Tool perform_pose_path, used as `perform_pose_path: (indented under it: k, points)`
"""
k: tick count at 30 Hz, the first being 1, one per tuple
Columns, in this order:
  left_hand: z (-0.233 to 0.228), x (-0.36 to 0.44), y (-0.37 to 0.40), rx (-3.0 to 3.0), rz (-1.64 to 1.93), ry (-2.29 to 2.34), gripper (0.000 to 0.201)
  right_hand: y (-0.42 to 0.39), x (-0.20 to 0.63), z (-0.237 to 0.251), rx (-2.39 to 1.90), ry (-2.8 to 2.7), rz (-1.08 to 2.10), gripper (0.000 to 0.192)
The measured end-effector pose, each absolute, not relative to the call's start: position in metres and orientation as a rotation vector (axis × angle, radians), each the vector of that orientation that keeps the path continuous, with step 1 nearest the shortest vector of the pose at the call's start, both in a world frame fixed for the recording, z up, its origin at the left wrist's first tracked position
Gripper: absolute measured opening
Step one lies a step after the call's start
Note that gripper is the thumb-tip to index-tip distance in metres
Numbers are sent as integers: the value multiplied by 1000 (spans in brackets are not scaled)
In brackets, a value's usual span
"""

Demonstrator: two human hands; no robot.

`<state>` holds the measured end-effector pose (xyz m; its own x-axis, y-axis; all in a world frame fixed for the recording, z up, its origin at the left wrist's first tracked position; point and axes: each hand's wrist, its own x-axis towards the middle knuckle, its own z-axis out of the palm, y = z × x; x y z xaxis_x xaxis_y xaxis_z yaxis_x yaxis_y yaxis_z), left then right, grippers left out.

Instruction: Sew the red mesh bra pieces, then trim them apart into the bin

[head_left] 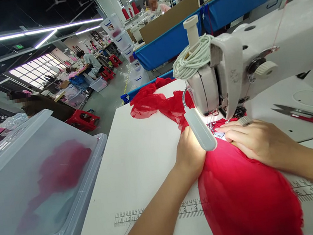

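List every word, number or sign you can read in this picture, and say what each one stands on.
"1", "2": ruler scale printed on the white table, left end.
"8", "9": same scale, beside the left forearm.
"17": same scale, right of the red fabric.
Green ceiling sign: too small to read.
Labels on the stacked plastic bins: blurred, unreadable.

On the white table, both hands press flat on red fabric at the foot of a white sewing machine. The left hand lies beneath the machine's small lamp; the right hand rests just beside the needle area. Scissors lie toward the right edge. A clear plastic bin stands off the left edge.
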<state>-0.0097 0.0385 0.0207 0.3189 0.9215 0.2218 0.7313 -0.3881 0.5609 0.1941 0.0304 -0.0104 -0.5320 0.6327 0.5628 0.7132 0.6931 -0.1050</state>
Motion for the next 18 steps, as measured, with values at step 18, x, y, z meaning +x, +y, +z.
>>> perform_pose_path:
  k: [18]
  points:
    - [15, -5, 2, 3095, 198, 1296, 42, 32, 193, -2, -959, -2324, -221, 34]
